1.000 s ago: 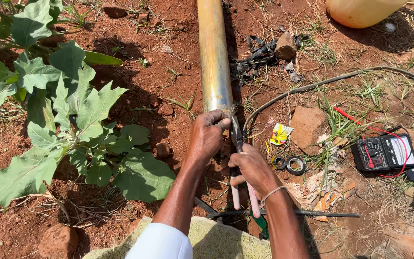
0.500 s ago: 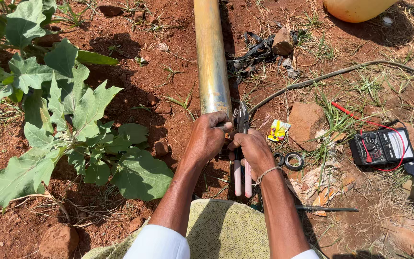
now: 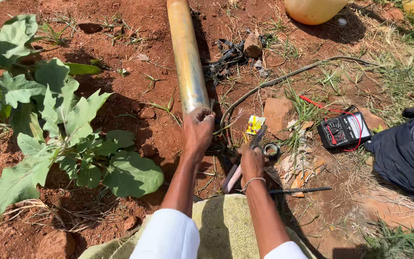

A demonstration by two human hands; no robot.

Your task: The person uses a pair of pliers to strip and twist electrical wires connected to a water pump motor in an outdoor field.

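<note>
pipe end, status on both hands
Left hand grips metal pipe end. Right hand holds pliers beside it. Cable and stone close by.

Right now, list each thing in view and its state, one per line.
Metal pipe: lying on soil, near end gripped.
Left hand: closed on the pipe end.
Right hand: holding pliers.
Pliers: raised, jaws pointing away.
Multimeter: on ground, red lead attached.
Cable: lying loose.

The metal pipe (image 3: pixel 186 57) and yellow container (image 3: pixel 315 9) run off the top edge; the pliers' (image 3: pixel 245 158) jaws are indistinct.
</note>
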